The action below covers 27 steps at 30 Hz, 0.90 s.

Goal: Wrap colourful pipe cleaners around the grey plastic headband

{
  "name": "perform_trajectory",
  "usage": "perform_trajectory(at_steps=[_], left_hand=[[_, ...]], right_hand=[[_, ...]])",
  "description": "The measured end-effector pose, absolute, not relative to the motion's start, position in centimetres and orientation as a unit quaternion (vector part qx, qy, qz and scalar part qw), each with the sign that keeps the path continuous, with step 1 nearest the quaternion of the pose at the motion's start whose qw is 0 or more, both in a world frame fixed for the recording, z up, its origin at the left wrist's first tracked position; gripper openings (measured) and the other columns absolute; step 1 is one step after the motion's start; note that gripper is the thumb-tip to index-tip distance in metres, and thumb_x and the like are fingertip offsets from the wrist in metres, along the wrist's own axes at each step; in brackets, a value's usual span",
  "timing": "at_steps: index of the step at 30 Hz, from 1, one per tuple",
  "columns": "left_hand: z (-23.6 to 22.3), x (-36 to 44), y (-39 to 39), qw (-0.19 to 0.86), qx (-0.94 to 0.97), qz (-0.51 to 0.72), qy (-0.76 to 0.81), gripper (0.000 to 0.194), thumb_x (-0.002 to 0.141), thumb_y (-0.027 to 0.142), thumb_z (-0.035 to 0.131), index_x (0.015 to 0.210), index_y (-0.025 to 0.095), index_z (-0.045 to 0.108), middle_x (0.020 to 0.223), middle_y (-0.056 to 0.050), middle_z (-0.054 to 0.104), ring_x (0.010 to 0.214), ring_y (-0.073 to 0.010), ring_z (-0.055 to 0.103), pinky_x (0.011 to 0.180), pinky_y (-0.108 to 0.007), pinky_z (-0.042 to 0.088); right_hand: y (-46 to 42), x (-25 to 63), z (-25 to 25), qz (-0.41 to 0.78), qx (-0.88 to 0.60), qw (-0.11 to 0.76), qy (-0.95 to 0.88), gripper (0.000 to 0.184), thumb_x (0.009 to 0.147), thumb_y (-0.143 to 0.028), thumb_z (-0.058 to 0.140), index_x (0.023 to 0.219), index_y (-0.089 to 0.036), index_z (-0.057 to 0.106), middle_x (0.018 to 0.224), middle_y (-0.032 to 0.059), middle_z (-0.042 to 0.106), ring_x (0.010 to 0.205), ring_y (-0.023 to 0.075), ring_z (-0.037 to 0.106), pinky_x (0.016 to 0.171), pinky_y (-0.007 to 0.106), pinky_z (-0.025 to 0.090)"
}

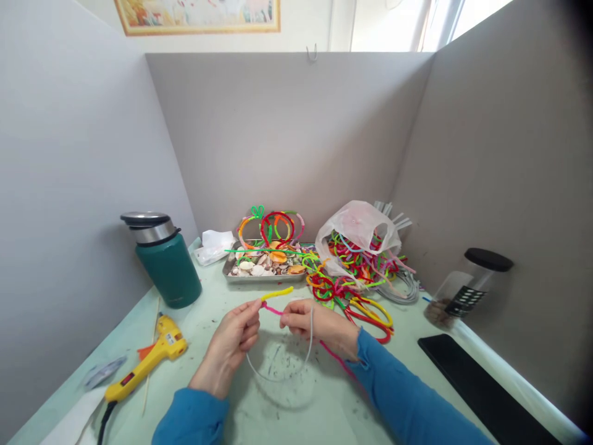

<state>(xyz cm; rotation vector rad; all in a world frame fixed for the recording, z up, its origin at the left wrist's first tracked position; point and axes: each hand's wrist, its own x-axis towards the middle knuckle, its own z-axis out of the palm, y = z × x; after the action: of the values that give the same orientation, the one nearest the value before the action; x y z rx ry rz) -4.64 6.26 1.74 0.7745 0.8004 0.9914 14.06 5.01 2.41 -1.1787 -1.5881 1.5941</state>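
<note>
We hold a thin grey headband [278, 374] in front of us, above the pale green table [319, 402], well on the near side of the metal tray of shells [264, 267]. Its arc hangs with the closed curve toward us and its two ends rising away toward the tray, so its long axis runs side to side between our hands. Our left hand [231, 346] pinches one end between thumb and forefinger, fingers closed narrowly. At that pinch a yellow pipe cleaner [277, 293] sticks out, pointing right and slightly away, toward the tray. Our right hand [315, 324] grips the band's other end, fingers curled tight around it, along with a pink pipe cleaner [333, 357] that runs from the left pinch across and trails back along our right wrist. Left of the tray stands a green flask [167, 262]; nearer us than that lies a yellow glue gun [148, 361]. Right of the tray sits a heap of coloured headbands [361, 284].
</note>
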Motion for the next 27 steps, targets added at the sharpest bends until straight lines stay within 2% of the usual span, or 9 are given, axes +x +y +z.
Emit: perform_trajectory(at_steps=[5, 12, 15, 20, 24, 27], left_hand=[[1.6, -4.7, 6.1, 0.739, 0.357, 0.436, 0.369, 0.033, 0.068, 0.033, 0.071, 0.067, 0.018, 0.041, 0.045, 0.014, 0.021, 0.036, 0.0, 0.008, 0.034, -0.016, 0.002], [1.3, -4.3, 6.1, 0.718, 0.359, 0.428, 0.415, 0.033, 0.066, 0.035, 0.072, 0.071, 0.019, 0.044, 0.044, 0.014, 0.022, 0.035, -0.0004, 0.009, 0.034, -0.018, 0.002], [1.4, -4.2, 6.0, 0.707, 0.381, 0.415, 0.428, 0.031, 0.066, 0.037, 0.071, 0.073, 0.019, 0.046, 0.044, 0.013, 0.024, 0.035, -0.0007, 0.009, 0.034, -0.019, 0.002], [1.4, -3.7, 5.6, 0.66, 0.459, 0.365, 0.469, 0.03, 0.066, 0.041, 0.069, 0.075, 0.016, 0.053, 0.043, 0.013, 0.023, 0.035, -0.0015, 0.012, 0.034, -0.02, 0.005], [1.2, -3.6, 5.5, 0.654, 0.452, 0.373, 0.479, 0.031, 0.065, 0.041, 0.069, 0.075, 0.016, 0.054, 0.042, 0.013, 0.021, 0.035, -0.0018, 0.011, 0.035, -0.02, 0.005], [1.2, -3.7, 5.6, 0.671, 0.434, 0.387, 0.459, 0.031, 0.065, 0.041, 0.069, 0.075, 0.017, 0.053, 0.042, 0.013, 0.022, 0.035, -0.0019, 0.01, 0.034, -0.02, 0.005]], right_hand=[[6.1, 16.5, 3.7, 0.367, -0.464, 0.28, -0.756, 0.018, 0.077, -0.029, 0.057, 0.074, -0.013, 0.065, 0.062, -0.0021, 0.055, 0.057, 0.0089, 0.045, 0.053, 0.019, 0.032], [4.8, 17.7, 6.9, 0.177, -0.437, 0.212, -0.856, 0.021, 0.083, -0.026, 0.052, 0.085, -0.017, 0.071, 0.081, 0.0036, 0.067, 0.076, 0.0145, 0.056, 0.068, 0.022, 0.037], [4.5, 18.2, 7.5, 0.131, -0.44, 0.178, -0.87, 0.021, 0.082, -0.028, 0.053, 0.087, -0.02, 0.071, 0.081, 0.0034, 0.067, 0.076, 0.0144, 0.056, 0.067, 0.021, 0.036], [3.7, 18.5, 8.2, 0.122, -0.458, 0.103, -0.874, 0.019, 0.079, -0.027, 0.055, 0.083, -0.021, 0.072, 0.073, 0.0023, 0.068, 0.065, 0.0127, 0.056, 0.059, 0.021, 0.033], [2.2, 16.7, 9.0, 0.029, -0.527, 0.044, -0.848, 0.02, 0.077, -0.025, 0.054, 0.073, -0.017, 0.072, 0.067, 0.0082, 0.068, 0.062, 0.0168, 0.058, 0.056, 0.024, 0.032], [1.7, 15.9, 9.6, -0.011, -0.583, 0.013, -0.812, 0.023, 0.077, -0.03, 0.056, 0.07, -0.015, 0.071, 0.067, 0.012, 0.067, 0.062, 0.0208, 0.06, 0.055, 0.027, 0.032]])
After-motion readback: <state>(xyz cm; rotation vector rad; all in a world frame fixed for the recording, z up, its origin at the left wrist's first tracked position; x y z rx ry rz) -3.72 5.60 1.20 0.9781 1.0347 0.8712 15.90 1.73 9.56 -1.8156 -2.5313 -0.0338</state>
